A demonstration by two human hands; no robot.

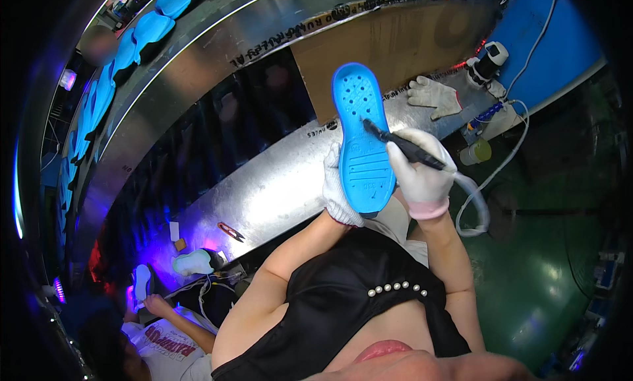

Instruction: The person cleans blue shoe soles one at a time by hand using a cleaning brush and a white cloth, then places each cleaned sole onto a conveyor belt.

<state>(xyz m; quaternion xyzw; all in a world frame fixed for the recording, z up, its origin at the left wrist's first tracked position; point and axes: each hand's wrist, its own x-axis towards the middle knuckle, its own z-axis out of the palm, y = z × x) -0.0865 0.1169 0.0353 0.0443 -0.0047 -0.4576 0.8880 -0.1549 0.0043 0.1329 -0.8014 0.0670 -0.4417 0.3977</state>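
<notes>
A bright blue shoe sole (366, 160), with small holes in its toe end and ribs toward its heel, is held up in front of me. My left hand (335, 186), in a white knit glove, grips it along the left edge; some of the fingers are hidden behind it. In my right hand (422, 173), also white-gloved, is a slim black brush (414, 153), held like a pen. Its dark tip touches or hovers just over the middle of the sole; I cannot tell which. A pale hose (484, 213) loops beside the right wrist.
A metal bench (264, 173) runs behind the sole, bearing a loose white glove (433, 97) and red-handled snips (231, 232). Several blue soles (153, 28) line the far left. A co-worker's hand (158, 306) holds a sole at lower left. A yellowish cup (476, 153) stands at right.
</notes>
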